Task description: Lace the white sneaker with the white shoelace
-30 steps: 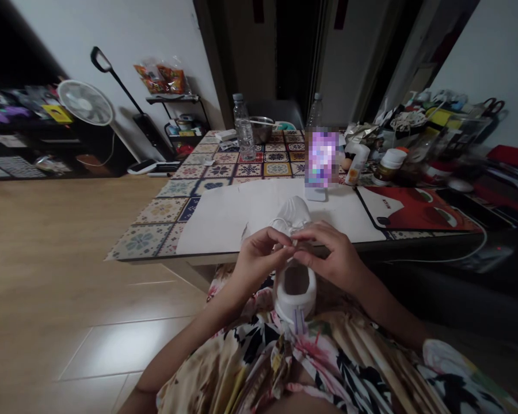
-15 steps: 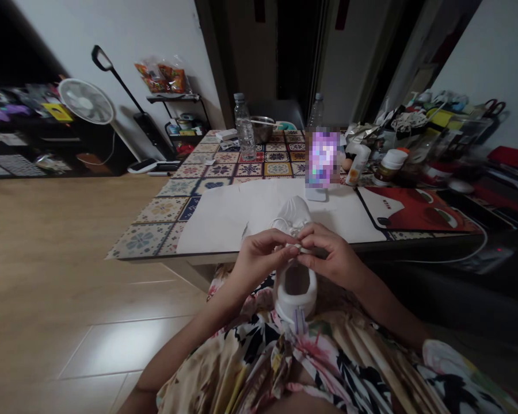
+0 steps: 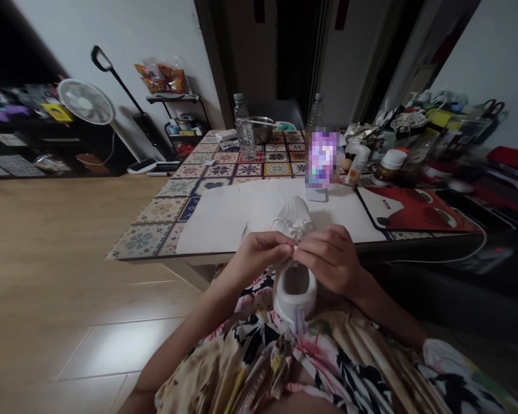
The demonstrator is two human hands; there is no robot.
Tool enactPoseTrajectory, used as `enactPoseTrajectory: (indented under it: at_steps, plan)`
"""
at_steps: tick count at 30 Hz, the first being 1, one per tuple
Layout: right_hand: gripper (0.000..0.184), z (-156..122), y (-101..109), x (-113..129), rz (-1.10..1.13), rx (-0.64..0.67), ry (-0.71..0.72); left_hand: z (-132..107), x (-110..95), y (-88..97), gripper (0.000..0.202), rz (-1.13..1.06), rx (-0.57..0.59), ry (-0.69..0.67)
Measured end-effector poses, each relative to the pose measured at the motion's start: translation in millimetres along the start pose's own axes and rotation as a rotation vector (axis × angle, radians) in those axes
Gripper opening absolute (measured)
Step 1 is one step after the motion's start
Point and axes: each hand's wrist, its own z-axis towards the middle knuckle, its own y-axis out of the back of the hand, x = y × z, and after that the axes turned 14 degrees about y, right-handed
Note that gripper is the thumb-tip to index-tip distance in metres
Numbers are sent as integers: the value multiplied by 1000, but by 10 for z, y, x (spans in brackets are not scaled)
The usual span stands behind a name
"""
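Observation:
A white shoe rests between my lap and the table edge, its heel toward me and its toe over the white sheet. White shoelaces cross its front. Above the shoe's tongue, my left hand pinches a shoelace between thumb and index finger. My right hand meets it there, fingertips pressed together on the same lace. The fingers hide most of the lace and the middle of the shoe.
A white sheet covers the near part of the patterned table. A phone, blurred out, stands beyond the shoe. Farther back are a water bottle and a metal bowl. At right lies a red laptop-like case.
My right hand has turned, its fingers curling down and closing in toward the left fingertips. The left hand has barely moved, and the shoe stays in place.

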Motion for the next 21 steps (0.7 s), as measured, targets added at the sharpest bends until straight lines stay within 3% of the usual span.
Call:
enactPoseTrajectory:
  at_steps: [4, 9, 13, 21]
  plan:
    - [9, 37, -14, 1, 198, -105, -76, 40, -4, 3, 20, 21, -55, -35]
    - [12, 73, 43, 17, 487, -8, -83, 174, 61, -10, 22, 18, -211, -142]
    - [15, 77, 42, 32, 586, 5, -100, 292, 114, -6, 29, 4, -257, -242]
    - [19, 94, 54, 5, 677, 35, -89, 346, 142, 31, 29, 121, -264, -295]
